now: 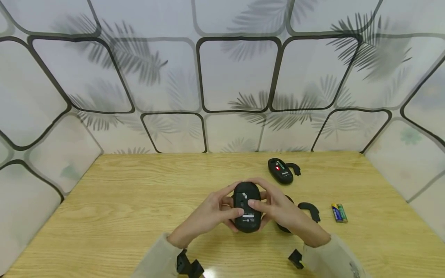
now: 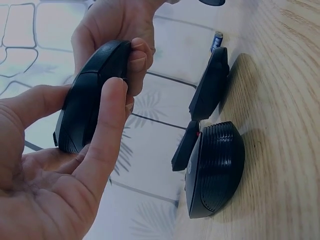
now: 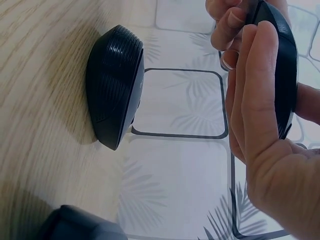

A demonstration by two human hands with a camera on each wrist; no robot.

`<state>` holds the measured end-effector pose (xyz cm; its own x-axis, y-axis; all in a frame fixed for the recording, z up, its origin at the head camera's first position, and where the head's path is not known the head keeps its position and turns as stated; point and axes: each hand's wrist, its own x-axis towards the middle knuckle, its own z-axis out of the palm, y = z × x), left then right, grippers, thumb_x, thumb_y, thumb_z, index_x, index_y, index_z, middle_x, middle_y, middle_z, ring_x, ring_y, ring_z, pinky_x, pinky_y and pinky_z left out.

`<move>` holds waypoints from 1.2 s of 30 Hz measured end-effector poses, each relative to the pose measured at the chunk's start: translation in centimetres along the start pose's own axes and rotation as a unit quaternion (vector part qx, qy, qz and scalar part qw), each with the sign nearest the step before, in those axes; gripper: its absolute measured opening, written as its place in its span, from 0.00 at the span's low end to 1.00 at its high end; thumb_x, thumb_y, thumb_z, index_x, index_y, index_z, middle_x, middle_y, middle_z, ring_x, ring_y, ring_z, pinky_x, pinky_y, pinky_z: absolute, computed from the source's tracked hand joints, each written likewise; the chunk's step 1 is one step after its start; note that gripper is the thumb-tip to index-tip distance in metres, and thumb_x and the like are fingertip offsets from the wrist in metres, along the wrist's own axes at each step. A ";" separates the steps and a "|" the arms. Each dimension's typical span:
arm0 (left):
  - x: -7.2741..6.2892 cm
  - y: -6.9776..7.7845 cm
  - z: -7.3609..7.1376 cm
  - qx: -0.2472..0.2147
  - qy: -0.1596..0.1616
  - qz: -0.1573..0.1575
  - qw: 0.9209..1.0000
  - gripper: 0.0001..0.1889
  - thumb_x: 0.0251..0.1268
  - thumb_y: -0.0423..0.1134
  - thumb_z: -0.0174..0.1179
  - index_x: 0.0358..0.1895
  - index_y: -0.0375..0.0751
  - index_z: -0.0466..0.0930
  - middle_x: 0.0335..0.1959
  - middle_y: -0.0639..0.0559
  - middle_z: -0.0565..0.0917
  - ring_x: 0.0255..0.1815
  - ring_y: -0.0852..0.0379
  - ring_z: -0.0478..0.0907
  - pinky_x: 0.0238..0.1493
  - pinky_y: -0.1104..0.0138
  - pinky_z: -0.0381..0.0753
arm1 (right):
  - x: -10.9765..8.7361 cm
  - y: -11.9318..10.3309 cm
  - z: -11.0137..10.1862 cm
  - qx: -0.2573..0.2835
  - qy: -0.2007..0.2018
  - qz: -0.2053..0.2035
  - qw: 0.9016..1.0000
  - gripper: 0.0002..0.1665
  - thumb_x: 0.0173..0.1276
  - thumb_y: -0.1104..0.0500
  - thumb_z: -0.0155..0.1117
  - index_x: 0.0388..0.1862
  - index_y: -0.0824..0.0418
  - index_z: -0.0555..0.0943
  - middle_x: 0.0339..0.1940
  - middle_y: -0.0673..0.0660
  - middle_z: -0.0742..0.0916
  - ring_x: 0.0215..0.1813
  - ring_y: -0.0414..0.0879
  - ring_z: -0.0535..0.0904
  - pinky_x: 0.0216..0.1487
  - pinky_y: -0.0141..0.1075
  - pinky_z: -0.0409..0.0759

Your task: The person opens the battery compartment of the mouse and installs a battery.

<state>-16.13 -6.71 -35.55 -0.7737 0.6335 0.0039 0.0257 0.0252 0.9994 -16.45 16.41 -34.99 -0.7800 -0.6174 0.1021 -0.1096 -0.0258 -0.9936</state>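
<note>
A black computer mouse (image 1: 246, 189) is held between both hands above the table, its underside with printed labels facing up in the head view. My left hand (image 1: 219, 208) grips its left side, thumb on the underside. On the right side my right hand (image 1: 278, 204) holds it too, with the thumb pressed on the underside. The left wrist view shows the held mouse (image 2: 92, 100) edge-on between the fingers. Behind the right hand, another black mouse (image 1: 284, 227) lies on the table, mostly hidden. A black curved cover (image 1: 313, 211) lies beside it.
Farther back, an upturned black mouse (image 1: 281, 172) shows a red light, with a second curved cover (image 1: 294, 167) next to it. A blue-and-yellow battery (image 1: 336, 213) and a green battery (image 1: 342, 213) lie side by side at the right. A patterned wall covering (image 1: 236, 73) borders the wooden table (image 1: 139, 193).
</note>
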 end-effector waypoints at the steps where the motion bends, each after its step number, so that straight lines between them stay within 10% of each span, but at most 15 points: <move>1: 0.0 0.0 0.0 0.000 0.000 0.001 1.000 0.38 0.73 0.29 0.59 0.81 0.36 0.51 0.41 0.40 0.83 0.34 0.47 0.87 0.40 0.37 0.86 | 0.0 0.0 0.0 0.001 -0.001 0.002 1.000 0.31 0.79 0.63 0.58 0.72 0.73 0.58 0.47 0.69 0.82 0.38 0.57 0.88 0.25 0.56 0.88; 16: -0.1 -0.1 -0.2 -0.012 0.001 -0.013 1.000 0.38 0.73 0.28 0.59 0.81 0.36 0.51 0.43 0.39 0.85 0.37 0.47 0.87 0.41 0.39 0.87 | 0.7 -0.9 -0.7 -0.111 0.026 0.003 0.994 0.27 0.78 0.62 0.60 0.69 0.74 0.67 0.54 0.72 0.80 0.46 0.57 0.84 0.31 0.45 0.91; 24: -0.2 -0.2 -0.2 -0.014 0.012 -0.008 1.000 0.38 0.72 0.28 0.59 0.81 0.35 0.51 0.42 0.40 0.85 0.36 0.48 0.87 0.42 0.37 0.86 | 1.8 -2.3 -0.7 -0.226 0.097 -0.017 0.969 0.14 0.74 0.67 0.63 0.55 0.72 0.82 0.48 0.61 0.85 0.48 0.52 0.80 0.48 0.44 0.85; 36: 0.1 -0.2 -0.2 -0.011 0.015 -0.023 1.000 0.38 0.71 0.28 0.59 0.81 0.37 0.52 0.41 0.40 0.84 0.35 0.49 0.86 0.42 0.38 0.87 | 3.2 -3.8 -3.2 -0.129 0.156 0.030 0.979 0.15 0.73 0.71 0.62 0.55 0.79 0.76 0.34 0.56 0.86 0.31 0.45 0.83 0.32 0.37 0.88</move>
<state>-16.34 -6.84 -35.72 -0.7923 0.6086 -0.0420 -0.0251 0.0363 0.9990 -20.48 17.06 -30.71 -0.9360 -0.3396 0.0931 -0.1778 0.2275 -0.9574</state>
